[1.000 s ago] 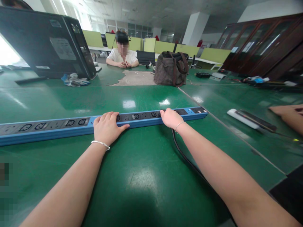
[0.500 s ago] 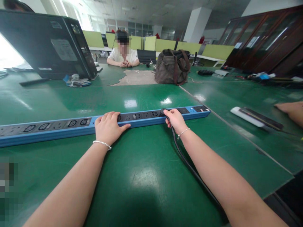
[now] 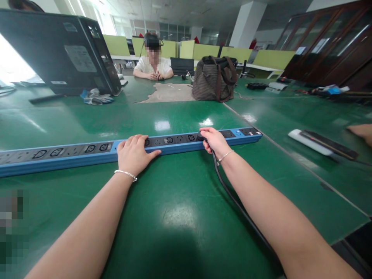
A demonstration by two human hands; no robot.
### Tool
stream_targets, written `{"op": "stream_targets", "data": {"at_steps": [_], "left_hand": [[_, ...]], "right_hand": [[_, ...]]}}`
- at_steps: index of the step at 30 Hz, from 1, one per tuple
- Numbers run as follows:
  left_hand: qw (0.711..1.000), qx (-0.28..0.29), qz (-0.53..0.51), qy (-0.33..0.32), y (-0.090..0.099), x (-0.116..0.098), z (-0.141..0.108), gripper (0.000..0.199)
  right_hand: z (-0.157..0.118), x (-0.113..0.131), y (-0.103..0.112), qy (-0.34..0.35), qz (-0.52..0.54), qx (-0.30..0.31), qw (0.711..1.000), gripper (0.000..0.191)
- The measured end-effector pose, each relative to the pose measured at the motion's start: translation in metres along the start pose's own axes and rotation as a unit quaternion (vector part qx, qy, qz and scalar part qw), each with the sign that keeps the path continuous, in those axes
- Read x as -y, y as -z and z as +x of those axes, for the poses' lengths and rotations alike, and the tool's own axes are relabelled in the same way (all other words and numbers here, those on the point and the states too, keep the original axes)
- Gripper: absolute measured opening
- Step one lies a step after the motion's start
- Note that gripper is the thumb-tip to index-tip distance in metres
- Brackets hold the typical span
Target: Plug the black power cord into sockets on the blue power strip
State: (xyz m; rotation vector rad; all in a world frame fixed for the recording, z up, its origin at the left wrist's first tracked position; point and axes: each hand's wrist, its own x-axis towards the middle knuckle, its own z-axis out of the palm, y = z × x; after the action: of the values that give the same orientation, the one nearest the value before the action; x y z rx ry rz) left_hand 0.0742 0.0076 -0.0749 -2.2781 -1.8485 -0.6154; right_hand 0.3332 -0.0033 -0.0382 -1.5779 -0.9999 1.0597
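Note:
A long blue power strip [image 3: 180, 148] with a row of black sockets lies across the green table. My left hand [image 3: 134, 153] grips its middle, fingers over the top and thumb along the near side. Farther right, my right hand [image 3: 214, 140] is closed around a black plug [image 3: 200, 136], which sits at one of the strip's sockets. How deep the plug is in the socket is hidden. From the plug a black cable [image 3: 232, 200] runs down under my right forearm toward the bottom right.
Behind the strip stand a dark computer case [image 3: 58, 58], gloves [image 3: 97, 97] and a brown bag [image 3: 213, 79]. A person [image 3: 153, 66] sits across the table [image 3: 180, 193]. At right lie a white and black device [image 3: 322, 144] and another person's hand [image 3: 362, 133].
The view has shifted slightly. My right hand has tilted a little higher over the plug, still holding it. My left hand keeps its place on the strip.

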Motion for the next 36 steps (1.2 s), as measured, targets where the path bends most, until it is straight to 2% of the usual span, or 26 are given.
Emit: {"op": "stream_targets", "data": {"at_steps": [7, 10, 13, 15, 18, 20, 22, 28, 30, 33, 36], "left_hand": [[1.000, 0.005, -0.005, -0.002, 0.001, 0.000, 0.000, 0.063], [1.000, 0.006, -0.010, -0.003, 0.001, 0.000, 0.000, 0.064], [1.000, 0.008, -0.012, -0.006, 0.001, 0.001, -0.001, 0.064], [1.000, 0.007, -0.012, -0.006, 0.000, 0.001, -0.001, 0.064], [1.000, -0.003, -0.008, -0.009, -0.002, -0.001, -0.003, 0.066], [1.000, -0.004, -0.004, -0.031, -0.003, -0.005, -0.005, 0.064], [0.997, 0.006, 0.000, -0.071, -0.005, -0.011, -0.008, 0.062], [0.987, 0.027, -0.032, -0.157, -0.010, -0.049, -0.014, 0.063], [0.985, 0.029, -0.053, -0.164, -0.013, -0.069, -0.016, 0.063], [0.984, 0.027, -0.079, -0.156, -0.017, -0.101, -0.016, 0.064], [0.982, 0.009, -0.112, -0.150, -0.022, -0.132, -0.005, 0.065]], "right_hand": [[0.003, 0.001, 0.001, -0.019, -0.008, 0.014, 1.000, 0.023], [0.005, -0.011, 0.003, 0.029, -0.021, 0.006, 0.999, 0.030], [0.007, -0.024, 0.012, 0.101, -0.124, -0.047, 0.986, 0.041], [0.008, -0.030, 0.022, 0.169, -0.229, -0.122, 0.951, 0.045], [0.010, -0.038, 0.040, 0.273, -0.358, -0.217, 0.866, 0.040], [0.014, -0.045, 0.048, 0.318, -0.414, -0.231, 0.821, 0.038], [0.019, -0.053, 0.051, 0.328, -0.451, -0.217, 0.801, 0.039], [0.028, -0.063, 0.045, 0.281, -0.474, -0.197, 0.811, 0.042], [0.028, -0.060, 0.042, 0.283, -0.477, -0.188, 0.810, 0.042], [0.026, -0.054, 0.041, 0.307, -0.486, -0.144, 0.806, 0.043], [0.025, -0.050, 0.041, 0.321, -0.492, -0.109, 0.802, 0.042]]}}
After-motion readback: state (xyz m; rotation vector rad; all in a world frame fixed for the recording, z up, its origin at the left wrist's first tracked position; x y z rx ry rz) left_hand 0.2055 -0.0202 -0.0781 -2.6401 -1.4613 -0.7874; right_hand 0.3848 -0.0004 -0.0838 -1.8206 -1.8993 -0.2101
